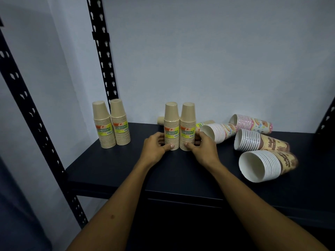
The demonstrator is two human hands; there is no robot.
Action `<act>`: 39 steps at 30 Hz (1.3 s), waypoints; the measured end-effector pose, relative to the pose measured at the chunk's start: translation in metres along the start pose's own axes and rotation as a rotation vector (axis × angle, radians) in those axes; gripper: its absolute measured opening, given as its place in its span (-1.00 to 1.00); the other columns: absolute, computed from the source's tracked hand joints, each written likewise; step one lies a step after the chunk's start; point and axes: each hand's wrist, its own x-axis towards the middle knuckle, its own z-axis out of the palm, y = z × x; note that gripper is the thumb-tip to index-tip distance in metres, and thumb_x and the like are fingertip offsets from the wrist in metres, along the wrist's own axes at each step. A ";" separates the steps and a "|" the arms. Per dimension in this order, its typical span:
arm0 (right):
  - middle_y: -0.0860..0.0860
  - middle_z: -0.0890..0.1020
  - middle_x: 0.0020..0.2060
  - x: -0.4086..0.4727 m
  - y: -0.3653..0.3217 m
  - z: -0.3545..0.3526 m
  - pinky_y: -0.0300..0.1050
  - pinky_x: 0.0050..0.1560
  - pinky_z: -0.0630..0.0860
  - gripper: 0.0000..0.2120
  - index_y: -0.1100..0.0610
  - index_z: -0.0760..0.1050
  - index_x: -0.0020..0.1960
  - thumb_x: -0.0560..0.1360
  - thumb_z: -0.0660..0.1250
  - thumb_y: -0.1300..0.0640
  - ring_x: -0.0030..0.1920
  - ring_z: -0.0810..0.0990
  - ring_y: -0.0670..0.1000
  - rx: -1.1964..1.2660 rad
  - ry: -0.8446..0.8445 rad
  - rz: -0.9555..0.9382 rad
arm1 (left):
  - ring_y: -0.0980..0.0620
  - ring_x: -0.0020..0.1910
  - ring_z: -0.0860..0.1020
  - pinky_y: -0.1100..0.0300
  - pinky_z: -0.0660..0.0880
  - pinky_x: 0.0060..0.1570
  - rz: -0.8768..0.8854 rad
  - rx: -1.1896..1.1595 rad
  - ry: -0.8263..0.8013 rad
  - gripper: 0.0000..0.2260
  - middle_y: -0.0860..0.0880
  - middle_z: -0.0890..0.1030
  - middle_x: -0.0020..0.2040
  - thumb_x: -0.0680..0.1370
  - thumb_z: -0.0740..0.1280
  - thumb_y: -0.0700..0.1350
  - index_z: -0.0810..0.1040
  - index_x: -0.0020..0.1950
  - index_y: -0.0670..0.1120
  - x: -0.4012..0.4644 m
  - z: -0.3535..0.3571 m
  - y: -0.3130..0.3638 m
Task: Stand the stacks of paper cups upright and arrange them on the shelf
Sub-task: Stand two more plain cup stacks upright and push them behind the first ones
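Two tan cup stacks stand upright side by side mid-shelf. My left hand [155, 147] grips the left stack [171, 124] near its base, and my right hand [201, 145] grips the right stack [187, 124]. Another upright tan pair [110, 124] stands at the back left of the dark shelf [117, 163]. Behind my pair a tan stack [160, 120] lies on its side, mostly hidden. To the right lie several printed stacks on their sides: a white one [217, 132], a pink one [252, 123], and two brown-patterned ones [257, 140] [264, 164].
A black perforated upright [102, 51] rises at the back left and another [27, 109] at the front left. A pale wall closes the back. The shelf's front edge [163, 192] runs below my forearms.
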 end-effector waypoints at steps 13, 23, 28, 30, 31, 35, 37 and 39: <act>0.00 0.65 0.02 -0.004 -0.007 0.008 -0.18 0.01 0.57 -0.57 0.17 0.49 0.23 0.41 0.50 0.12 -0.05 0.64 -0.08 -0.065 -0.080 -0.041 | 0.12 0.00 0.60 0.30 0.49 0.04 -0.070 0.058 0.176 -0.60 -0.06 0.67 0.10 0.42 0.50 -0.20 0.57 0.24 -0.16 -0.024 -0.012 0.005; -0.07 0.60 -0.08 -0.017 -0.048 0.080 -0.43 -0.21 0.43 -0.63 0.17 0.48 0.13 0.40 0.51 0.12 -0.16 0.55 -0.24 -0.045 -0.218 -0.128 | 0.02 0.07 0.63 0.07 0.54 0.16 -0.153 0.111 0.337 -0.59 -0.04 0.66 0.09 0.42 0.50 -0.21 0.53 0.24 -0.08 -0.059 -0.083 -0.018; -0.01 0.63 -0.02 -0.017 -0.070 0.129 -0.44 -0.19 0.43 -0.62 0.18 0.48 0.16 0.41 0.50 0.11 -0.15 0.57 -0.18 -0.021 -0.307 -0.172 | 0.02 0.02 0.63 0.07 0.56 0.13 -0.220 0.144 0.402 -0.63 -0.08 0.66 0.08 0.42 0.50 -0.23 0.51 0.19 -0.12 -0.070 -0.130 -0.037; 0.02 0.64 0.03 -0.014 -0.075 0.142 -0.31 -0.11 0.49 -0.62 0.17 0.48 0.16 0.41 0.50 0.10 -0.11 0.59 -0.11 -0.020 -0.319 -0.179 | 0.01 0.01 0.62 0.10 0.55 0.11 -0.238 0.150 0.407 -0.64 -0.10 0.65 0.09 0.42 0.49 -0.23 0.51 0.18 -0.14 -0.072 -0.142 -0.042; 0.03 0.64 0.03 -0.013 -0.077 0.146 -0.28 -0.09 0.50 -0.62 0.17 0.48 0.15 0.41 0.50 0.09 -0.10 0.59 -0.10 -0.025 -0.323 -0.177 | 0.00 0.02 0.62 0.10 0.56 0.10 -0.241 0.154 0.400 -0.64 -0.11 0.65 0.09 0.42 0.49 -0.24 0.51 0.18 -0.15 -0.071 -0.145 -0.043; -0.02 0.61 -0.04 -0.003 -0.082 0.148 -0.41 -0.21 0.41 -0.63 0.15 0.46 0.11 0.41 0.50 0.07 -0.16 0.54 -0.18 -0.054 -0.353 -0.166 | -0.03 0.07 0.61 0.14 0.53 0.10 -0.235 0.166 0.374 -0.64 -0.13 0.63 0.14 0.44 0.46 -0.26 0.49 0.21 -0.17 -0.066 -0.148 -0.044; -0.06 0.59 -0.05 -0.003 -0.080 0.147 -0.45 -0.23 0.40 -0.62 0.15 0.45 0.13 0.41 0.50 0.07 -0.17 0.53 -0.23 -0.039 -0.363 -0.162 | -0.05 0.13 0.60 0.12 0.51 0.14 -0.237 0.165 0.366 -0.62 -0.13 0.62 0.18 0.46 0.44 -0.27 0.47 0.25 -0.17 -0.063 -0.147 -0.043; -0.06 0.60 -0.02 -0.004 -0.076 0.147 -0.42 -0.20 0.44 -0.59 0.15 0.46 0.18 0.41 0.50 0.07 -0.13 0.55 -0.22 0.004 -0.355 -0.151 | -0.06 0.16 0.58 0.10 0.50 0.17 -0.240 0.165 0.357 -0.60 -0.13 0.60 0.21 0.47 0.44 -0.26 0.45 0.28 -0.17 -0.060 -0.145 -0.042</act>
